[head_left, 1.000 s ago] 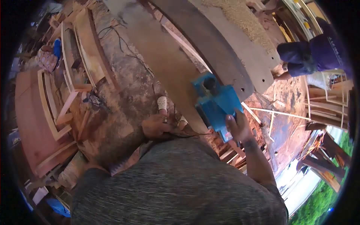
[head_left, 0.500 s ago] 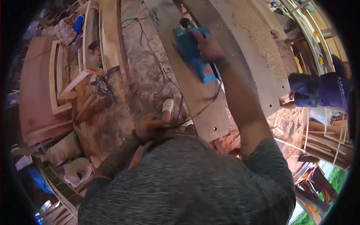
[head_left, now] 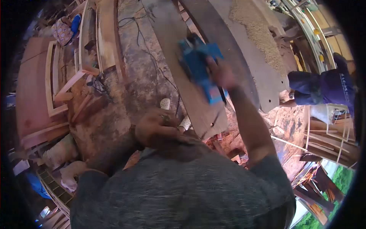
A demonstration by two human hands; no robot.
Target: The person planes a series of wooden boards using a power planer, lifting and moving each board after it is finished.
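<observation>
A blue belt sander (head_left: 199, 63) rests on a long wooden board (head_left: 201, 110) that runs away from me. My right hand (head_left: 223, 74) is wrapped round its rear handle, arm stretched forward. The sander's front end is blurred by motion. Close to my stomach, my left hand (head_left: 156, 128) is bent inward, its fingers smeared and partly lost against my grey shirt. A light, dotted shoe (head_left: 165, 103) shows just beyond it. The board's near end has a small round hole.
Beside it lie a dark plank (head_left: 221, 34) and a wider board (head_left: 248, 49) strewn with wood shavings (head_left: 261, 38). A person in purple (head_left: 331, 86) is at the right. Wooden frames (head_left: 53, 80) lie at left; a cord (head_left: 150, 57) crosses the floor.
The sander and my right hand have come nearer along the board and slightly right. My left hand has shifted right and looks larger. The view has moved a little.
</observation>
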